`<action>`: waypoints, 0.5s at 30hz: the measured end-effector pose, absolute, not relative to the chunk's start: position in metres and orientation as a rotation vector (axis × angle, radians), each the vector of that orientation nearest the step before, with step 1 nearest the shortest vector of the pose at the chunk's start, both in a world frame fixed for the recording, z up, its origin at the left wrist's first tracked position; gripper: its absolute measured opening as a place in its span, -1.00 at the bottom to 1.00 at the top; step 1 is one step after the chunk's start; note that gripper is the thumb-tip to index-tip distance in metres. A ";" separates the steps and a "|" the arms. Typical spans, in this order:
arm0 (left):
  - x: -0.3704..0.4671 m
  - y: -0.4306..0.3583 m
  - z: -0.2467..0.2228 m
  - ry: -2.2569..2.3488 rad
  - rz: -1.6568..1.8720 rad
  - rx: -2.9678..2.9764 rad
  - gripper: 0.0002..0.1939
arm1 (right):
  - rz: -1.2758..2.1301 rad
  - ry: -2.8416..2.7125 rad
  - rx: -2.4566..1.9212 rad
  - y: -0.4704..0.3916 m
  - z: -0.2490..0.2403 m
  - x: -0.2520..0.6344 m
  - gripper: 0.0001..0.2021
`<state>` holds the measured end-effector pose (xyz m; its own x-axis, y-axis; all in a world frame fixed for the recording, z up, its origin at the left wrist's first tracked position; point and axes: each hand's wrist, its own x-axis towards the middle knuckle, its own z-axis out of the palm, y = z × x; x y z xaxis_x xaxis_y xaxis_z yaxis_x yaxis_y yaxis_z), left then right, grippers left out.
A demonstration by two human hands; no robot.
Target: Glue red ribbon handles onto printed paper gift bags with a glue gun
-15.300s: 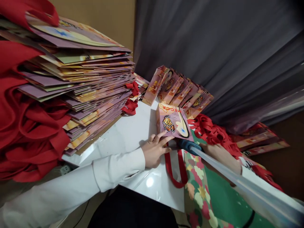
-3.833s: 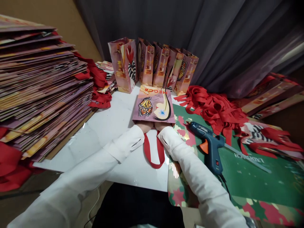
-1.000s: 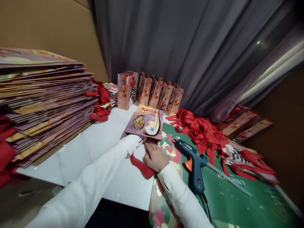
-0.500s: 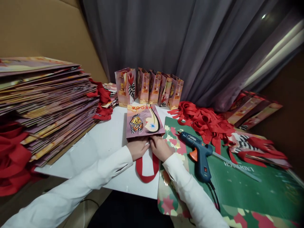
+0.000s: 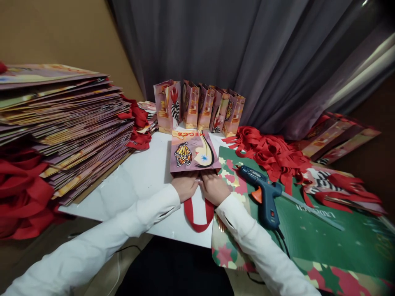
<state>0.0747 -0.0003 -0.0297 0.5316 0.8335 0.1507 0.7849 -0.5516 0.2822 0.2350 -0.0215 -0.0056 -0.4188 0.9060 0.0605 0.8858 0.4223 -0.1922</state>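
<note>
A printed paper bag (image 5: 195, 152) with a butterfly and the word MECCA lies on the white board (image 5: 138, 176), its mouth towards me. A red ribbon handle (image 5: 200, 226) loops out of the mouth between my wrists. My left hand (image 5: 186, 186) holds the bag at the left of the opening, fingers reaching under its upper panel. Close beside it, at the right of the opening, my right hand (image 5: 215, 188) grips the bag in the same way. Both sets of fingertips are hidden inside, so their exact hold on bag or ribbon does not show.
A blue glue gun (image 5: 262, 193) with a glue stick lies on a green patterned sheet (image 5: 308, 242) at right. Red ribbons (image 5: 268, 154) are heaped behind it. Several upright bags (image 5: 166, 107) line the back; a tall stack of flat bags (image 5: 77, 131) stands left.
The whole view has shifted slightly, so the scene sits a little further right and higher. Both hands stay at the bag's mouth, with the right fingers now further under its panel.
</note>
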 end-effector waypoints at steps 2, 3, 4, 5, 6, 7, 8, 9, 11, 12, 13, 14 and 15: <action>0.074 0.000 -0.030 1.381 0.407 2.591 -0.43 | 0.202 -2.525 -1.602 -0.023 -0.003 0.237 -0.67; 0.074 0.001 -0.029 1.377 0.409 2.593 -0.42 | 0.208 -2.526 -1.608 -0.023 -0.002 0.238 -0.67; 0.074 0.001 -0.029 1.370 0.410 2.594 -0.40 | 0.215 -2.522 -1.616 -0.023 -0.001 0.239 -0.66; 0.073 0.002 -0.029 1.362 0.411 2.594 -0.39 | 0.220 -2.513 -1.630 -0.023 -0.001 0.240 -0.65; 0.073 0.002 -0.029 1.353 0.411 2.592 -0.38 | 0.224 -2.499 -1.650 -0.023 0.000 0.241 -0.63; 0.073 0.002 -0.029 1.344 0.414 2.590 -0.37 | 0.224 -2.480 -1.678 -0.023 0.000 0.241 -0.60; 0.073 0.001 -0.028 1.334 0.418 2.590 -0.36 | 0.218 -2.458 -1.708 -0.022 -0.001 0.242 -0.57; 0.073 0.001 -0.028 1.326 0.423 2.589 -0.36 | 0.200 -2.435 -1.729 -0.021 -0.002 0.242 -0.54; 0.073 0.000 -0.027 1.320 0.432 2.587 -0.36 | 0.144 -2.388 -1.751 -0.019 -0.004 0.241 -0.50; 0.073 -0.001 -0.027 1.324 0.432 2.582 -0.36 | 0.120 -2.367 -1.756 -0.018 -0.005 0.241 -0.48; 0.074 -0.001 -0.026 1.330 0.428 2.573 -0.38 | 0.105 -2.349 -1.767 -0.017 -0.006 0.240 -0.48; 0.074 -0.002 -0.025 1.336 0.421 2.561 -0.39 | 0.102 -2.335 -1.787 -0.016 -0.006 0.240 -0.48; 0.074 -0.002 -0.024 1.334 0.415 2.552 -0.40 | 0.108 -2.329 -1.816 -0.015 -0.007 0.240 -0.48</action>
<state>0.0743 -0.0020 -0.0239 0.5449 0.8265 0.1416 0.7607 -0.5583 0.3312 0.2399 -0.0149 -0.0067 -0.2343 0.9668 0.1018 0.9533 0.2490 -0.1708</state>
